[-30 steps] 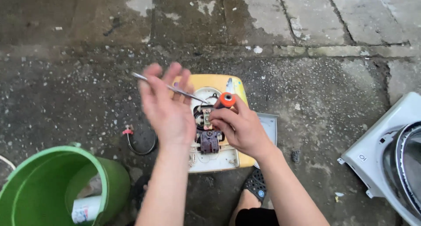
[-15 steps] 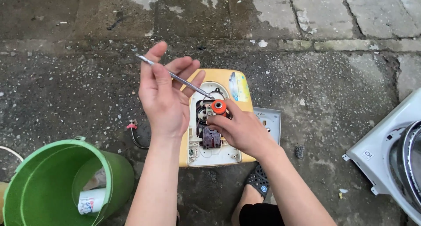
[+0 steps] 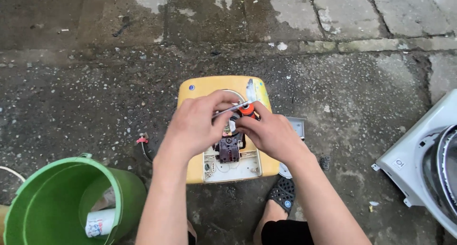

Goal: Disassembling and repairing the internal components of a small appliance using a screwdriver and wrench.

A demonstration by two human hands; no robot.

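A yellow appliance housing (image 3: pixel 200 90) lies on the wet concrete with a white inner panel and a dark electrical part (image 3: pixel 229 150) exposed. My right hand (image 3: pixel 269 133) grips the orange-and-black handle of a screwdriver (image 3: pixel 246 110) over the housing. My left hand (image 3: pixel 197 123) closes on the screwdriver's metal shaft, fingers curled over it. Both hands meet above the dark part and hide the panel's upper half.
A green bucket (image 3: pixel 28 211) with a white bottle inside stands at lower left. A white appliance front panel (image 3: pixel 414 164) with a round opening lies at right. A small red-tipped hose end (image 3: pixel 141 140) lies left of the housing. My sandalled foot (image 3: pixel 283 195) is below it.
My left hand, raised and open with the shaft resting on it, has come down and closed on the shaft. The screwdriver now lies low over the housing.
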